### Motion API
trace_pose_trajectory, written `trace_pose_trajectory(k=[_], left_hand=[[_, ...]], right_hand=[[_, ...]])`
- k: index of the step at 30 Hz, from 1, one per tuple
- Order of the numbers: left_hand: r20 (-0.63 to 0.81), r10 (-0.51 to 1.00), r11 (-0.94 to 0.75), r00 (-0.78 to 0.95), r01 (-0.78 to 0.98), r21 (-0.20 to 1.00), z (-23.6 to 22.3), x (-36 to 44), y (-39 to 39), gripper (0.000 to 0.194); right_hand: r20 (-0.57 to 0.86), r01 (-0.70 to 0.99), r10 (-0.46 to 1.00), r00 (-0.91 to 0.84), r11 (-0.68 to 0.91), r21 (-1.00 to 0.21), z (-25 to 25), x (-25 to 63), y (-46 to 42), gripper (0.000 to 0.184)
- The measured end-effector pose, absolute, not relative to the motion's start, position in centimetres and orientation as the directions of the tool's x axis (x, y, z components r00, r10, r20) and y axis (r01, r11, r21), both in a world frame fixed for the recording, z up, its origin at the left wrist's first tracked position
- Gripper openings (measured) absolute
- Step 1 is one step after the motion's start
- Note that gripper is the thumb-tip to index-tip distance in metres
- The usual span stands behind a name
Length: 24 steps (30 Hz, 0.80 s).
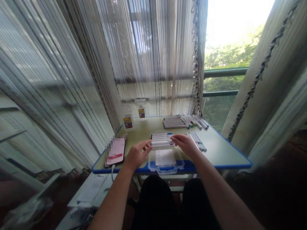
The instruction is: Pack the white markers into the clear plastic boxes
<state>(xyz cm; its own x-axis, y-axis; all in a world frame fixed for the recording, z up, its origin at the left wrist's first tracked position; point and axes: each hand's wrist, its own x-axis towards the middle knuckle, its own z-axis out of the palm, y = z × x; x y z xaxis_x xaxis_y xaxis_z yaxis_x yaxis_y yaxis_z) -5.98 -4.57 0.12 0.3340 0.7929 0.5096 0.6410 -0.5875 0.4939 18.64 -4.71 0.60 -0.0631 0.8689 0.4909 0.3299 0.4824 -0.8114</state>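
Several white markers (161,138) lie side by side in the middle of the desk, at the far part of a clear plastic case (179,165) with a handle at its near edge. My left hand (138,154) has thumb and fingers closed at the left ends of the nearest markers. At their right ends, my right hand (184,143) pinches with thumb and forefinger. Which single marker each hand grips is partly hidden. A white sheet (165,157) shows in the near part of the case.
More markers (174,122) lie in rows at the far side, with several (200,143) right of my right hand. Two clear cases with labels (128,122) stand far left. A tablet-like device (116,150) with a white cable (112,173) lies left. The desk (223,153) has a blue edge.
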Motion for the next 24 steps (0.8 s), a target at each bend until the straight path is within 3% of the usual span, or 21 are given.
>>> trace_pose_trajectory(k=[4, 11, 16, 20, 24], left_hand=[[0.499, 0.812, -0.573, 0.303, 0.579, 0.58, 0.7, -5.3, -4.5, 0.028], [0.393, 0.882, -0.472, 0.262, 0.463, 0.75, 0.9, -5.1, -2.9, 0.035], [0.387, 0.901, -0.433, 0.194, 0.44, 0.787, 0.1, -5.3, -3.3, 0.035], [0.3, 0.87, -0.464, 0.392, 0.44, 0.769, 1.7, -4.3, -4.2, 0.03], [0.105, 0.74, -0.436, 0.665, 0.354, 0.828, 4.4, -2.4, -3.6, 0.033]], right_hand=[[0.492, 0.323, 0.869, -0.043, 0.478, -0.817, -0.3, 19.1, -5.0, 0.026], [0.511, 0.456, 0.857, -0.066, 0.482, -0.748, -0.8, 19.4, -4.7, 0.027], [0.518, 0.384, 0.854, -0.049, 0.495, -0.779, -1.1, 19.4, -4.8, 0.028], [0.536, 0.146, 0.844, -0.021, 0.533, -0.834, -1.2, 19.0, -4.7, 0.031], [0.563, 0.08, 0.826, -0.026, 0.564, -0.822, -1.0, 18.5, -4.8, 0.031]])
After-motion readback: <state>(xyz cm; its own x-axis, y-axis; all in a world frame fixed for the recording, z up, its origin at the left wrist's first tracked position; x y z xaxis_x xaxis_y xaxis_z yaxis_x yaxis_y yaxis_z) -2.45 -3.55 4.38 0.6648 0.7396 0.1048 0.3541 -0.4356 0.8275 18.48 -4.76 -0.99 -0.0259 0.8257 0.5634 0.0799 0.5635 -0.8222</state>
